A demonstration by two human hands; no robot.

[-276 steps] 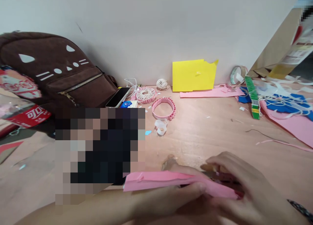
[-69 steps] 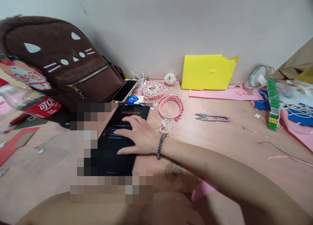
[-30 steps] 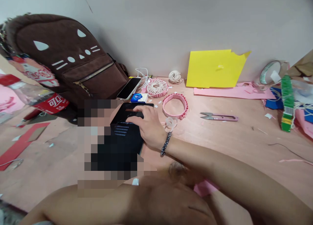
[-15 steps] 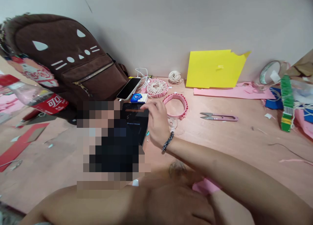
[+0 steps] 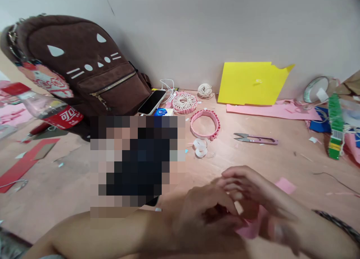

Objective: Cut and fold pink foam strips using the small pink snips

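Observation:
My left hand (image 5: 208, 214) and my right hand (image 5: 247, 193) are close together at the bottom of the view, both blurred, with curled fingers. A piece of pink foam paper (image 5: 249, 229) shows under and between them, but whether either hand grips it is hidden by the blur. A small pink scrap (image 5: 285, 185) lies just beyond my right fingers. Up the table, pink-handled thread snips (image 5: 254, 139) lie out of reach of both hands. A dark tablet (image 5: 140, 176), mostly masked by pixelation, lies to the left of my hands.
A brown cat-faced backpack (image 5: 78, 63) and a cola bottle (image 5: 53, 112) stand at the left. Along the wall are a phone (image 5: 152, 102), a pink foam ring (image 5: 204, 124), a yellow card (image 5: 253, 83), and a tape roll (image 5: 315, 89). Paper scraps litter the wooden table.
My right hand has left the tablet and moved down and right, joining my left hand over the pink foam paper. The view has shifted slightly.

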